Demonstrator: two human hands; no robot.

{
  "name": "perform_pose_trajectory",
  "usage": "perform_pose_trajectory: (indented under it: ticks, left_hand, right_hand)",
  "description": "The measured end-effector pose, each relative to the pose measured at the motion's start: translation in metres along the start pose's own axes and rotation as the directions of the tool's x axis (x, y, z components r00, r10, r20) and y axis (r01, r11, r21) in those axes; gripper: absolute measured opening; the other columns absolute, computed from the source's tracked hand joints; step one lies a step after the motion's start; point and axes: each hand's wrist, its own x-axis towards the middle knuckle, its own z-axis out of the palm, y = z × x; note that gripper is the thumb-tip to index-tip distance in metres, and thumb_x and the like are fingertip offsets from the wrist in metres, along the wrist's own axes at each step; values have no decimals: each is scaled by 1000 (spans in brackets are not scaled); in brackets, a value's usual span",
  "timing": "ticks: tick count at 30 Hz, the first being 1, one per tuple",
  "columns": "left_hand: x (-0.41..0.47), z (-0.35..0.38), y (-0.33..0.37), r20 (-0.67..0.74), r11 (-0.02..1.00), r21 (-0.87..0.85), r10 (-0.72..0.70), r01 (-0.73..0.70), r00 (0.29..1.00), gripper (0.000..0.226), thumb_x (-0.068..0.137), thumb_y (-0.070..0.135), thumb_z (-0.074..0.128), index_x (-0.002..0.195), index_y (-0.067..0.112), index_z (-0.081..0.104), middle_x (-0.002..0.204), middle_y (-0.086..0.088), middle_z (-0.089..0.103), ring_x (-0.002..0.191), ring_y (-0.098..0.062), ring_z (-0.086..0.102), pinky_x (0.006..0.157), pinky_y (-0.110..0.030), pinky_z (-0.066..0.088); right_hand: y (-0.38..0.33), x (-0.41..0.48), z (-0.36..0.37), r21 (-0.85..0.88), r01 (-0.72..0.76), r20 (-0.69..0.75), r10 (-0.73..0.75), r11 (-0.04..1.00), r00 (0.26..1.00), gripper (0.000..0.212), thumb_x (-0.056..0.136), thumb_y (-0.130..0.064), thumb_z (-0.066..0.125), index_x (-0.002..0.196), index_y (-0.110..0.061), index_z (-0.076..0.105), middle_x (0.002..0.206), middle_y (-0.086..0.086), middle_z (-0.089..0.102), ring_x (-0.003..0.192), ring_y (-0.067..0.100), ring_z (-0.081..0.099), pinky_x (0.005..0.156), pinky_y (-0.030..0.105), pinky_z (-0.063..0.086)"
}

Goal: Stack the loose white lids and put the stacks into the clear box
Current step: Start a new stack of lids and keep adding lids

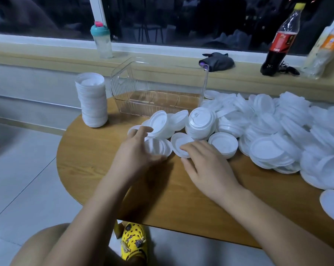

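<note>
lids [277, 127], thin round white plastic with raised rims, lie heaped loose over the right half of the oval wooden table [162, 198]. we see the box [124, 87] at the far edge: clear hard plastic with ribbed walls, open side up, nothing in it, its long axis running left to right. just left of it stands a tall stack [92, 100] of nested lids, upright. in front of the box's right end a shorter stack [200, 121] leans, its top face tipped up and to the left.

our left hand [135, 150] curls round a small stack [156, 147] that lies on its edge near the table's middle, axis roughly level, fingers spread over the far side and thumb below. our right hand [206, 162] lies palm down just beside it, fingers close together and nearly straight, tips on the near rim of one lid [179, 141] that sits hollow side up, thumb by its edge.
</note>
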Motion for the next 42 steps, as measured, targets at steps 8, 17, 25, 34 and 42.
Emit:
perform_pose_trajectory:
  ticks: [8, 17, 25, 34, 42]
  left_hand:
    - [-4, 8, -4, -31, 999, 31, 42, -41, 999, 86, 77, 34, 94, 150, 28, 50, 142, 0, 55, 118, -26, 64, 83, -34, 45]
    - [-17, -16, 3, -9, 995, -74, 63, -63, 998, 91, 73, 41, 97, 150, 41, 47, 145, 12, 56, 123, -9, 58, 86, -23, 42]
    - [-45, -2, 44, 94, 922, -349, 209, -164, 973, 77, 76, 48, 94, 143, 43, 56, 138, 23, 59, 121, -1, 64, 94, -19, 56]
    - [-69, 46, 68, 273, 936, -301, 269, -183, 924, 75, 71, 49, 99, 130, 45, 53, 125, 26, 66, 116, 4, 63, 91, -17, 51]
    - [-67, 60, 73, 324, 946, -150, 323, -289, 889, 100, 74, 56, 94, 156, 44, 37, 128, 44, 46, 126, 4, 46, 99, -9, 38]
  right_hand:
    - [11, 1, 23, -22, -29, -4, 29, 999, 1000, 13, 105, -25, 63, 114, -19, 70, 107, -4, 67, 102, 26, 60, 87, 40, 47]
    - [6, -10, 9, 91, -75, -56, 81, 993, 995, 7, 105, -18, 64, 99, -19, 67, 96, -8, 62, 93, 19, 57, 86, 40, 47]
    - [12, -47, -41, 264, -131, -58, 151, 956, 987, 2, 105, -15, 67, 104, -16, 69, 129, -11, 70, 118, 7, 65, 102, 34, 51]
    - [23, -83, -73, 321, -119, -8, 129, 940, 992, 5, 105, -12, 69, 100, -14, 69, 138, -11, 70, 125, 10, 67, 101, 35, 54]
    - [23, -103, -65, 170, 20, 65, -32, 985, 997, 9, 105, -12, 63, 101, -12, 71, 137, -4, 70, 134, 12, 61, 112, 30, 44]
